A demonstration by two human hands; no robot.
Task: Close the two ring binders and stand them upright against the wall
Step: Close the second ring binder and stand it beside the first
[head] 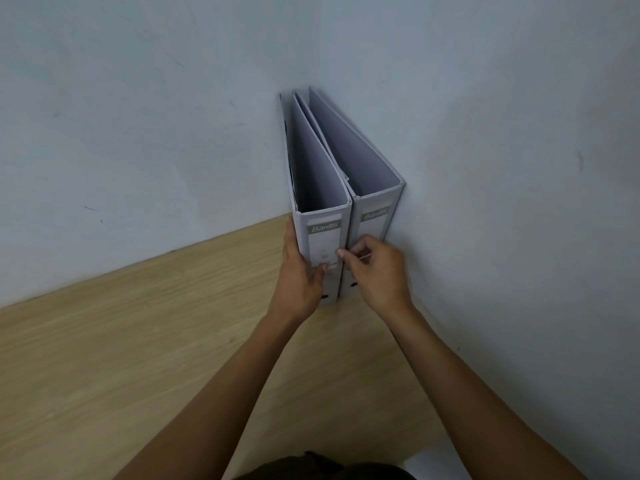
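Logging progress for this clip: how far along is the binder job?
Done: both grey ring binders look closed and stand upright on the wooden table, the right binder against the blue-grey wall, the left binder beside it. In hand: left hand grips the left binder's spine, right hand touches between the spines. Left: let go.

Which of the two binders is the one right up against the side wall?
The right binder, its cover flat against the side wall. The left binder stands beside it, away from that wall, with the left hand on its outer edge and the right hand at the spines.
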